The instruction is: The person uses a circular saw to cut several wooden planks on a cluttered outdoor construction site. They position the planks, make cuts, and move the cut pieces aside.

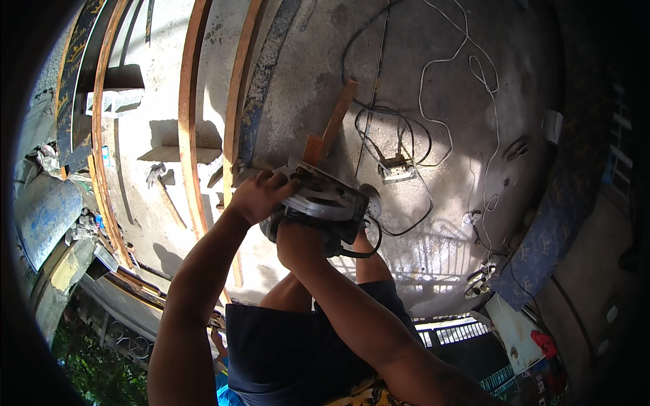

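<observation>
While both hands grip it, the saw [325, 199] sits at frame centre on the concrete floor [433, 81]. Left hand [261, 196] clamps its front guard to steady; right hand [298, 240] closes on the handle. Wood strip [335, 122] at 12 o'clock; hammer [162, 186] at 9.

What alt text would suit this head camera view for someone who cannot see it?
A person's left hand and right hand grip a circular saw against a wooden strip on a concrete floor. Cables, long planks and a hammer lie around.
</observation>
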`<state>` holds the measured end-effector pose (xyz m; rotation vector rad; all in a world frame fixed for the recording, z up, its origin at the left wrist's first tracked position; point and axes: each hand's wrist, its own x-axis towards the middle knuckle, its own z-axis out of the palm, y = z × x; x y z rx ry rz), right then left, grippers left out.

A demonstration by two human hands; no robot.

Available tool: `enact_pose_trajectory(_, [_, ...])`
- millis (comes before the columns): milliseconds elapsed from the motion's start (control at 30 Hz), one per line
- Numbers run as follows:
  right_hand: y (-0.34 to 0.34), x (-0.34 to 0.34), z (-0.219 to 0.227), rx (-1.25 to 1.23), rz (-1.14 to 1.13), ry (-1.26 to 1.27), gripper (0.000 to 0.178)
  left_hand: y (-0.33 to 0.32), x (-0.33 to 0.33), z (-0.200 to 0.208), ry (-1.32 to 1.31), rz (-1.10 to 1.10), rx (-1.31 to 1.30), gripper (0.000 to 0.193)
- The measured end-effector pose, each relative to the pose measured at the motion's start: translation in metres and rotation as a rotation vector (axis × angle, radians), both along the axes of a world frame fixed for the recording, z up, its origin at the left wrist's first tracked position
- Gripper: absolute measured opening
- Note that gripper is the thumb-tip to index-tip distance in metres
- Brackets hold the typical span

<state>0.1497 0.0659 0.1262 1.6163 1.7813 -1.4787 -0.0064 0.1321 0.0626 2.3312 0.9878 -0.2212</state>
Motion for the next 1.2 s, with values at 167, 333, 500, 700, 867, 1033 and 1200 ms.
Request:
enact_pose_trajectory(167, [-0.003, -0.002, -0.004, 0.009, -0.009, 0.009, 0.015, -0.002, -0.002, -0.004, -0.033, 0.016, 0.026, 0.063])
enact_pose_trajectory(333, [-0.005, -0.002, -0.009, 0.039, -0.02, 0.006, 0.014, -0.003, -0.003, -0.009, -0.033, 0.018, 0.034, 0.064])
enact_pose_trajectory(500, [0.0, 0.0, -0.013, 0.025, 0.003, 0.011, 0.016, 0.005, -0.001, -0.009, -0.044, 0.017, 0.057, 0.06])
enact_pose_trajectory(700, [0.01, 0.004, -0.014, -0.017, 0.021, 0.027, 0.018, 0.008, 0.003, -0.008, -0.003, 0.027, 0.075, 0.056])
enact_pose_trajectory(867, [0.011, 0.008, -0.02, -0.039, 0.058, 0.042, 0.02, 0.01, 0.007, -0.009, 0.061, 0.016, 0.038, 0.055])
enact_pose_trajectory(1033, [0.017, 0.01, -0.022, -0.093, 0.062, 0.059, 0.022, 0.012, 0.007, -0.012, 0.088, 0.006, 0.046, 0.056])
enact_pose_trajectory(1200, [0.02, 0.01, -0.026, -0.087, 0.073, 0.066, 0.024, 0.014, 0.007, -0.013, 0.119, 0.021, 0.019, 0.059])
